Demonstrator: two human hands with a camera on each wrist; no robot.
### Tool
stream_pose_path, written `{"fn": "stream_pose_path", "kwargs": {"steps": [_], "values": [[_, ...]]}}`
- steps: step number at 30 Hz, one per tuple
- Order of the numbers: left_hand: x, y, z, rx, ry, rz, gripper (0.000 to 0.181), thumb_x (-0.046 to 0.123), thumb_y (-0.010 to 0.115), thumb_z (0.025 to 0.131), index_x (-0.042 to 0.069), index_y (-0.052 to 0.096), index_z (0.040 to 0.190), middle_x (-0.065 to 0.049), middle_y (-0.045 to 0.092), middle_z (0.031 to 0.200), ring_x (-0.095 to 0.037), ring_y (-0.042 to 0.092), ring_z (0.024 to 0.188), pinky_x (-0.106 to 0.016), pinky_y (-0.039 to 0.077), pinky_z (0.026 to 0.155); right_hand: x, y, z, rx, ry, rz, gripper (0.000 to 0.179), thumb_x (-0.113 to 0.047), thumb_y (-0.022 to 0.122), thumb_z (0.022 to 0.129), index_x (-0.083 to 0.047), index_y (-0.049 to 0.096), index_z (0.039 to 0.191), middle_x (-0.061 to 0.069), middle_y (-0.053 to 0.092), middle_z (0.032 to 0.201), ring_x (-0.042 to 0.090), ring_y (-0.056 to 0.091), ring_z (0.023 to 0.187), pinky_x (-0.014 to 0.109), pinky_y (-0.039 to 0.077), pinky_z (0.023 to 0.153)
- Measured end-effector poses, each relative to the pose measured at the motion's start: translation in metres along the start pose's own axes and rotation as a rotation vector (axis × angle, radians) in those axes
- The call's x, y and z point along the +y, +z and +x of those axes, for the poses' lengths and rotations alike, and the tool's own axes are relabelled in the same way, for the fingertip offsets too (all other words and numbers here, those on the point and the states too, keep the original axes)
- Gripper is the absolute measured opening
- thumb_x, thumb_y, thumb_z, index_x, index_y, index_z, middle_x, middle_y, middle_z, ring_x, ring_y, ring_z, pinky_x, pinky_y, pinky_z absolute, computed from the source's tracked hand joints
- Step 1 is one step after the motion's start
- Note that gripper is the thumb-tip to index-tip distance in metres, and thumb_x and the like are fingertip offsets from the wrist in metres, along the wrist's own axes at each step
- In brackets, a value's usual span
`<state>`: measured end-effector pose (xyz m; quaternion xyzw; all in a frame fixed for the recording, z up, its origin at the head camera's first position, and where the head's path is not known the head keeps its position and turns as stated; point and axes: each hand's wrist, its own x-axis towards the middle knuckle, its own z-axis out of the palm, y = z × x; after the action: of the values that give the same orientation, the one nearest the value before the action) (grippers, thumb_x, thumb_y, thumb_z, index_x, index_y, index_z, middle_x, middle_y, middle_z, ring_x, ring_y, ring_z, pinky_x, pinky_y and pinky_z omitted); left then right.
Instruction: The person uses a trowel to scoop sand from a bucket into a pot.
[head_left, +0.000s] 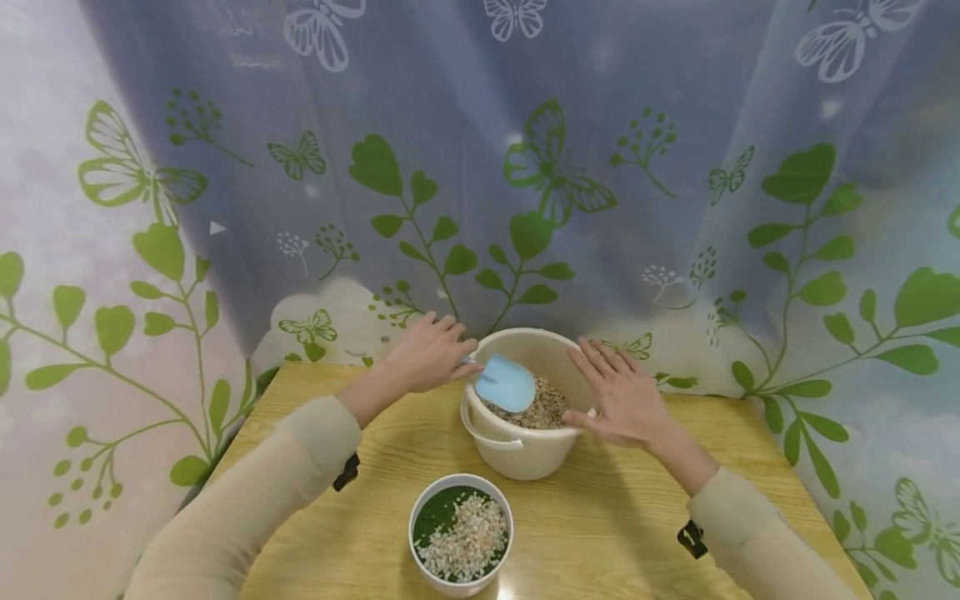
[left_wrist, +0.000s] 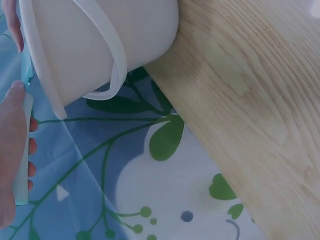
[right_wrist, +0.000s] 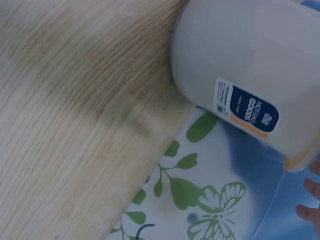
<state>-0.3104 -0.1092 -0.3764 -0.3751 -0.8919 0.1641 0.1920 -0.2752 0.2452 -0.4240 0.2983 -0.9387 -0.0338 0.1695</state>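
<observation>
Pale blue over cream: grips a scoop [head_left: 506, 383] in the left hand [head_left: 435, 354], fingers curled round its light handle [left_wrist: 22, 150], blade tilted over the mouth of a cream bucket [head_left: 525, 458]. Holds that hand just outside the rim, at about 10 o'clock of the bucket, with the blade over the opening's 9 o'clock half. Contact between scoop neck and rim: impossible to tell. Rests the right hand [head_left: 618, 396] against the rim at 3 o'clock, released, fingers straight and spread, thumb near 4 o'clock. Shows brown grains [head_left: 551, 406] inside the bucket, below and beside the blade. Stands upright on the wooden bench [head_left: 600, 550], bucket and all, at 5 o'clock from the head view's centre, with a carrying handle [head_left: 512, 445] hanging at 7 o'clock. Bears a printed label [right_wrist: 247, 107] on the outer wall, seen from the right wrist. At 7 o'clock from the bucket, apart from it: a white bowl [head_left: 459, 588], pale grains [head_left: 468, 542] heaped over dark green, with green showing at 10 o'clock. Behind, from 9 through 12 to 3 o'clock: a butterfly-and-leaf curtain [head_left: 480, 208].
</observation>
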Motion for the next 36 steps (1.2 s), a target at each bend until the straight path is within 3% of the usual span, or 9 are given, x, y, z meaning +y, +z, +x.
{"fn": "stream_pose_path", "kwargs": {"steps": [6,11,21,26,36], "values": [[0.005,0.007,0.01,0.002,-0.002,-0.001,0.052,0.061,0.042,0.108,0.021,0.069,0.131,-0.007,0.074,0.121,-0.027,0.067,0.115,-0.044,0.054,0.095,0.003,0.0,-0.002,-0.058,0.032,0.03,0.102,-0.082,0.036,0.097,-0.008,0.029,0.166,0.016,0.027,0.174,0.041,0.034,0.159,0.062,0.03,0.127],[0.009,0.009,0.016,-0.032,-0.008,-0.004,0.055,0.061,0.04,0.109,0.02,0.068,0.133,-0.009,0.074,0.126,-0.029,0.066,0.122,-0.046,0.053,0.101,0.002,0.003,-0.003,-0.098,0.055,0.051,0.096,-0.074,0.043,0.099,-0.008,0.026,0.167,0.016,0.022,0.175,0.041,0.027,0.162,0.063,0.025,0.128],[0.01,0.011,0.025,-0.084,-0.026,0.025,0.056,0.061,0.038,0.109,0.02,0.067,0.133,-0.009,0.074,0.127,-0.028,0.066,0.124,-0.043,0.053,0.101,0.002,0.008,-0.004,-0.105,0.072,0.075,0.098,-0.079,0.031,0.1,-0.01,0.024,0.168,0.015,0.019,0.176,0.042,0.026,0.162,0.064,0.025,0.128],[0.01,0.013,0.032,-0.112,-0.023,0.071,0.057,0.062,0.036,0.109,0.02,0.067,0.133,-0.008,0.074,0.126,-0.026,0.067,0.122,-0.043,0.054,0.103,0.001,0.008,-0.004,-0.104,0.076,0.077,0.095,-0.076,0.035,0.1,-0.01,0.024,0.168,0.015,0.019,0.176,0.042,0.026,0.162,0.064,0.025,0.128],[0.014,0.012,0.048,-0.117,0.029,0.13,0.054,0.061,0.042,0.108,0.02,0.071,0.127,-0.006,0.076,0.123,-0.024,0.067,0.117,-0.043,0.051,0.107,0.001,0.009,-0.005,-0.088,0.069,0.076,0.097,-0.079,0.033,0.099,-0.01,0.026,0.168,0.016,0.021,0.176,0.043,0.028,0.161,0.065,0.025,0.128]]}}
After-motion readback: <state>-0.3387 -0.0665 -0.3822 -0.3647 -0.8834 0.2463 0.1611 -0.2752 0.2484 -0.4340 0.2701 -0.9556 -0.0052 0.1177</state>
